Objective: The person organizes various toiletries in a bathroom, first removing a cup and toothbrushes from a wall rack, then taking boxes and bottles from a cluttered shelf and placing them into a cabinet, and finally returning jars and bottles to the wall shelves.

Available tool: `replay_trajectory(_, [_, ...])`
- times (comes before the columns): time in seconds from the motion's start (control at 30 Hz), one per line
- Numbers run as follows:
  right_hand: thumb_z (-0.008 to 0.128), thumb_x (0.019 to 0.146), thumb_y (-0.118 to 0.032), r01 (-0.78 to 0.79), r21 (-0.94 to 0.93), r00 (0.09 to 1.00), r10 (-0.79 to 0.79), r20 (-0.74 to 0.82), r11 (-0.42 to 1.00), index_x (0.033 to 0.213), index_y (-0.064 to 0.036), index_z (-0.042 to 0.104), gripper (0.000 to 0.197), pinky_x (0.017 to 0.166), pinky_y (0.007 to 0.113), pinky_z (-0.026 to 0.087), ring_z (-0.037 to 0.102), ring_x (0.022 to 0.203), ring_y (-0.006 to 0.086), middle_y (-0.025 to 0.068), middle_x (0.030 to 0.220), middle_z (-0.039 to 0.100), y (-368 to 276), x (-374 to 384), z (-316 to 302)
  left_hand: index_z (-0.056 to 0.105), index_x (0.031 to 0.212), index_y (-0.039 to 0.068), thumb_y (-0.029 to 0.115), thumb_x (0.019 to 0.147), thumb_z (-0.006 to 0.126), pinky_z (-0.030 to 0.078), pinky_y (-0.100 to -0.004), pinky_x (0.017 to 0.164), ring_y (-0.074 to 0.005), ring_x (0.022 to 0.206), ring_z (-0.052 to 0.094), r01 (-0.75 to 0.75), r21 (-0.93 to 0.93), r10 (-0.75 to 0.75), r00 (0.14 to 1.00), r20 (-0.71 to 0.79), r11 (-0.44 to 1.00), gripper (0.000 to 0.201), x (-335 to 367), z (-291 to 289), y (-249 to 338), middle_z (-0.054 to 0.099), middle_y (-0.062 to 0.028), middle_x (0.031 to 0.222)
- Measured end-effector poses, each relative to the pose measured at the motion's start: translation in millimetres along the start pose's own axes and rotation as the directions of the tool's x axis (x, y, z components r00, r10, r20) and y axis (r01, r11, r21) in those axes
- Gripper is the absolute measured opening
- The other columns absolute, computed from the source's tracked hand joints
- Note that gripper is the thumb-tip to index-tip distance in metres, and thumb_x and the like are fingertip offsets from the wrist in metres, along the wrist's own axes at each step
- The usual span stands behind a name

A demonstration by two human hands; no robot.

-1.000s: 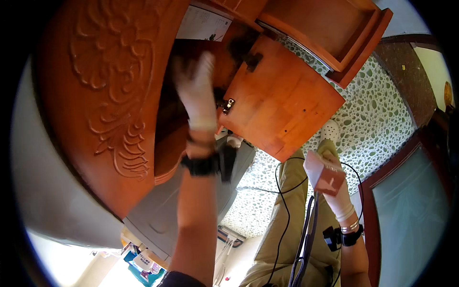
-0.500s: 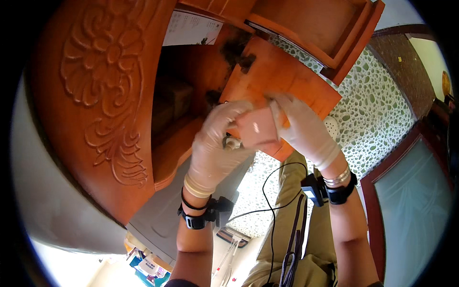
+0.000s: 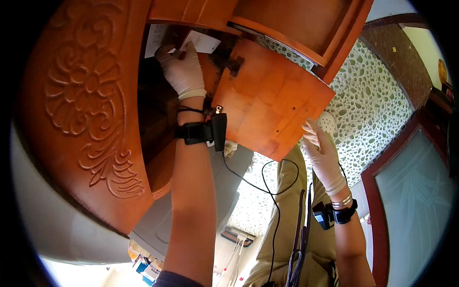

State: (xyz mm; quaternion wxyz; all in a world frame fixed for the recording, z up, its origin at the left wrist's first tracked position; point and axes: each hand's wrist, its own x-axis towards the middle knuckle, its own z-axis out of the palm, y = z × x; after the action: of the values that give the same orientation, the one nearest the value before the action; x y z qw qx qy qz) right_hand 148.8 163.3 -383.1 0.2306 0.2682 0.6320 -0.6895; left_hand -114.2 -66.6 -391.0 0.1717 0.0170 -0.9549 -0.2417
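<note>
My left hand [image 3: 185, 71], in a pale translucent glove, reaches into the open wooden cabinet [image 3: 165, 179]. Its thumb and fingers curl around something mostly hidden; a reddish-brown patch shows at the fingertips, too little to name. White printed sheets [image 3: 203, 43] lie beside and behind those fingers. Right of the open cabinet door [image 3: 272, 95], my right hand [image 3: 322, 155] is raised, gloved and empty. Its fingers are loosely bent and apart, near a round white perforated piece [image 3: 327, 123] on the floor.
A pulled-out wooden drawer [image 3: 296, 28] juts above the door. The carved cabinet front [image 3: 88, 105] curves along the left. A black cable [image 3: 244, 178] runs from my left wrist strap over my legs. A frosted glass door [image 3: 413, 205] stands at the right.
Both hands were together on a flat pinkish-brown rectangular thing before the door. My left hand has moved up and left into the cabinet; my right has let go and drawn down and right.
</note>
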Motion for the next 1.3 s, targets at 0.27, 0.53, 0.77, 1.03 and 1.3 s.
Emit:
replay_trajectory(0.27, [0.056, 0.095, -0.015, -0.064, 0.002, 0.998, 0.064, 0.002, 0.998, 0.136, -0.0012, 0.044, 0.045, 0.1, 0.031, 0.041, 0.054, 0.115, 0.0188, 0.0127, 0.128, 0.055, 19.6, -17.5, -23.2, 0.045, 0.116, -0.003, 0.018, 0.073, 0.081, 0.05, -0.0338, 0.083, -0.0238, 0.095, 0.057, 0.064, -0.074, -0.039, 0.954, 0.296, 0.995, 0.06, 11.9, -10.3, 6.1, 0.055, -0.0163, 0.113])
replay_trajectory(0.53, [0.056, 0.095, -0.017, -0.152, 0.049, 0.986, 0.149, 0.073, 0.987, 0.136, -0.0019, 0.044, 0.046, 0.101, 0.031, 0.04, 0.053, 0.117, 0.0201, 0.0129, 0.129, 0.055, 29.2, -31.7, -24.4, 0.045, 0.103, 0.004, 0.028, 0.072, 0.081, 0.054, -0.0338, 0.074, -0.0244, 0.08, 0.065, -0.005, 0.17, -0.009, 0.996, 0.085, 0.985, 0.053, -26.1, 5.5, 27.0, 0.064, -0.0147, 0.093])
replay_trajectory(0.77, [0.055, 0.096, -0.016, -0.196, 0.065, 0.979, 0.192, 0.066, 0.978, 0.135, -0.001, 0.045, 0.043, 0.102, 0.031, 0.039, 0.052, 0.118, 0.0195, 0.0133, 0.128, 0.056, 31.1, -38.9, -30.0, 0.048, 0.107, 0.0, 0.026, 0.07, 0.084, 0.053, -0.0314, 0.076, -0.0227, 0.085, 0.065, 0.072, -0.105, -0.048, 0.975, 0.217, 0.992, 0.058, -18.7, -16.2, 15.0, 0.064, -0.0131, 0.098])
replay_trajectory(1.03, [0.054, 0.097, -0.02, -0.176, 0.104, 0.984, 0.172, 0.046, 0.979, 0.132, 0.0001, 0.047, 0.041, 0.098, 0.027, 0.041, 0.055, 0.111, 0.0151, 0.0091, 0.12, 0.058, 37.6, -39.2, -30.8, 0.047, 0.101, 0.002, 0.04, 0.071, 0.079, 0.054, -0.0385, 0.064, -0.0312, 0.071, 0.066, -0.094, 0.077, 0.079, 0.979, 0.187, 0.993, 0.058, -9.9, -2.4, 8.2, 0.064, -0.0139, 0.077])
replay_trajectory(1.3, [0.055, 0.096, -0.019, -0.213, 0.094, 0.977, 0.209, 0.05, 0.973, 0.133, -0.0022, 0.047, 0.042, 0.1, 0.029, 0.04, 0.054, 0.114, 0.0171, 0.0107, 0.124, 0.058, 36.6, -43.8, -35.7, 0.046, 0.106, -0.002, 0.038, 0.071, 0.083, 0.049, -0.0309, 0.08, -0.0195, 0.082, 0.058, 0.083, -0.111, -0.053, 0.965, 0.256, 0.99, 0.064, -11.3, -19.8, 9.7, 0.06, -0.0112, 0.095])
